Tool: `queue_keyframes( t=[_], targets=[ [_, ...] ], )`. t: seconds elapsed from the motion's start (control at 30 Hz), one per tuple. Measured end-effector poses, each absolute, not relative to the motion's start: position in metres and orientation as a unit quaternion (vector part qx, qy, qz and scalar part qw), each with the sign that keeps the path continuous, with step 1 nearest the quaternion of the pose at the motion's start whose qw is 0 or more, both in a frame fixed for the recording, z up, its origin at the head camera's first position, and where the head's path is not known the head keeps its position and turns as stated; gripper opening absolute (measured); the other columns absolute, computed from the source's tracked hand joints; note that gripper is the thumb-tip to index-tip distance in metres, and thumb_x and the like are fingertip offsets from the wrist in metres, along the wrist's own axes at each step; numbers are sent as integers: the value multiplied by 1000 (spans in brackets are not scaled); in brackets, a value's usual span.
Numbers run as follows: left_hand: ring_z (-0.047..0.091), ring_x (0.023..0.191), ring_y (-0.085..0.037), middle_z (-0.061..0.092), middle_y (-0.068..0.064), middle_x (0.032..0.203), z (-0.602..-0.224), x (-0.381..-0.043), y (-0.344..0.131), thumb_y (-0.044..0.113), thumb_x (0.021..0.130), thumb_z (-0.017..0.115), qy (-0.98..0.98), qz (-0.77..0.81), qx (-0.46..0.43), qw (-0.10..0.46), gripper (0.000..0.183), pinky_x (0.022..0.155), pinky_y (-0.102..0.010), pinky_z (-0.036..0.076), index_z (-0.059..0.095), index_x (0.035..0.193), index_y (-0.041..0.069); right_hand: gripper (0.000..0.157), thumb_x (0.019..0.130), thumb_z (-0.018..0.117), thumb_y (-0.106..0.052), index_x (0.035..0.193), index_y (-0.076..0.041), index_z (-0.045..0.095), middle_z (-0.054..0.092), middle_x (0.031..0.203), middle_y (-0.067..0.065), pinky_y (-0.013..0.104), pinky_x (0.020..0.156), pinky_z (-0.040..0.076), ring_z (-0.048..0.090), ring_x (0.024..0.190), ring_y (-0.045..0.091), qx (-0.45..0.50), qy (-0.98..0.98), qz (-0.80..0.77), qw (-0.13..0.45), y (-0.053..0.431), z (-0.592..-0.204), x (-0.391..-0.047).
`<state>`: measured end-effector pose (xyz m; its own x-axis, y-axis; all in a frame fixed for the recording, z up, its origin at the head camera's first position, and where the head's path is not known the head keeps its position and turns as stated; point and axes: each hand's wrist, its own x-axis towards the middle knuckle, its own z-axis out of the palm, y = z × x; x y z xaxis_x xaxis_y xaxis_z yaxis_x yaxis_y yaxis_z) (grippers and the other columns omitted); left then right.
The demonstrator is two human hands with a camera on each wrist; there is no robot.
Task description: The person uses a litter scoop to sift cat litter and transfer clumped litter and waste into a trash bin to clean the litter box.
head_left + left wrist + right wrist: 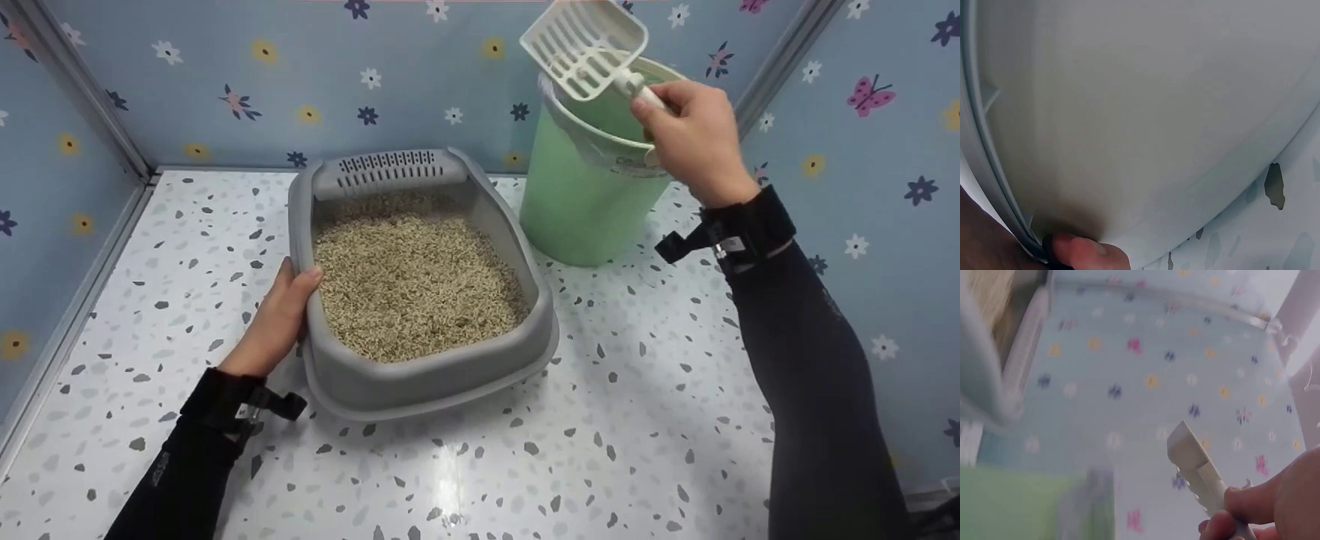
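A grey litter box point(431, 386) filled with tan pellet litter point(416, 281) stands on the table. My left hand point(281, 311) grips its left rim, thumb over the top edge; in the left wrist view a fingertip point(1092, 253) shows against the box's outer side. My right hand point(697, 131) holds a white slotted litter scoop point(589, 45) by its handle, above the mouth of a green bin point(592, 202). A few small bits lie on the scoop's slots. The right wrist view shows the scoop point(1196, 461) edge-on, thumb and fingers around the handle.
The bin stands behind and right of the litter box, with a liner point(574, 124) folded over its rim. Flower-patterned panels point(300, 75) close in the back and both sides. The speckled white tabletop point(600, 420) runs along the front.
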<state>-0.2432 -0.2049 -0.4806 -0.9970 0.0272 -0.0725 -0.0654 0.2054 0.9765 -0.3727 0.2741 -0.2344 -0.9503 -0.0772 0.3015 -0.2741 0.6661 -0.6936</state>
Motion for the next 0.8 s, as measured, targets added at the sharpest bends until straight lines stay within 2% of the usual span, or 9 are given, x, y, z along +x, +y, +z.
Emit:
queue_keyframes(
  t=[0.13, 0.23, 0.37, 0.47, 0.57, 0.67, 0.73, 0.8],
  targets=[
    [15, 165, -37, 5, -22, 183, -481, -243, -204, 57, 115, 40, 776, 630, -12, 32, 90, 136, -52, 12, -6, 179, 13, 29, 113, 71, -30, 124, -5, 78, 64, 81, -2, 23, 56, 43, 51, 65, 9, 142, -886, 440, 29, 243, -246, -366],
    [34, 151, -42, 23, -28, 173, -481, -242, -203, 57, 115, 41, 775, 631, -13, 21, 86, 128, -52, 27, 4, 179, 13, 29, 112, 73, -29, 126, -5, 77, 62, 79, -2, 21, 51, 40, 48, 60, 7, 161, -881, 441, -53, 221, -258, -366],
    [36, 149, -42, 27, -27, 171, -479, -241, -200, 58, 115, 42, 775, 632, -6, 16, 84, 127, -54, 28, 8, 179, 17, 32, 109, 76, -22, 134, -3, 75, 63, 82, -1, 19, 49, 40, 48, 57, 5, 179, -889, 404, -121, 194, -275, -369],
    [26, 159, -41, 18, -24, 179, -478, -240, -200, 59, 115, 43, 777, 629, 0, 16, 87, 133, -59, 18, 3, 180, 17, 31, 108, 75, -21, 132, -2, 75, 62, 88, -1, 20, 50, 38, 45, 58, 5, 198, -909, 341, -137, 174, -286, -369],
    [16, 166, -40, 7, -22, 184, -477, -240, -202, 60, 115, 42, 781, 624, -4, 19, 90, 136, -58, 12, -3, 180, 16, 24, 109, 73, -27, 120, -5, 78, 57, 85, -2, 22, 51, 36, 42, 58, 6, 214, -925, 274, -154, 153, -297, -368],
    [14, 166, -37, 5, -22, 184, -477, -241, -204, 58, 115, 41, 781, 624, -7, 21, 91, 136, -53, 12, -6, 179, 13, 24, 111, 70, -31, 98, -11, 74, 51, 76, -6, 24, 52, 36, 40, 57, 8, 232, -932, 215, -176, 135, -306, -368],
    [20, 163, -37, 10, -24, 181, -477, -241, -204, 58, 115, 41, 783, 622, -10, 21, 91, 134, -50, 18, -5, 179, 12, 33, 112, 68, -32, 84, -15, 66, 45, 69, -7, 26, 53, 36, 38, 56, 8, 242, -933, 184, -192, 124, -311, -368],
    [28, 157, -38, 18, -25, 177, -476, -241, -204, 58, 115, 41, 785, 620, -10, 20, 89, 129, -47, 25, -1, 179, 13, 40, 114, 66, -32, 77, -17, 59, 43, 66, -8, 26, 54, 37, 38, 55, 9, 250, -934, 158, -200, 115, -317, -369]
  ],
)
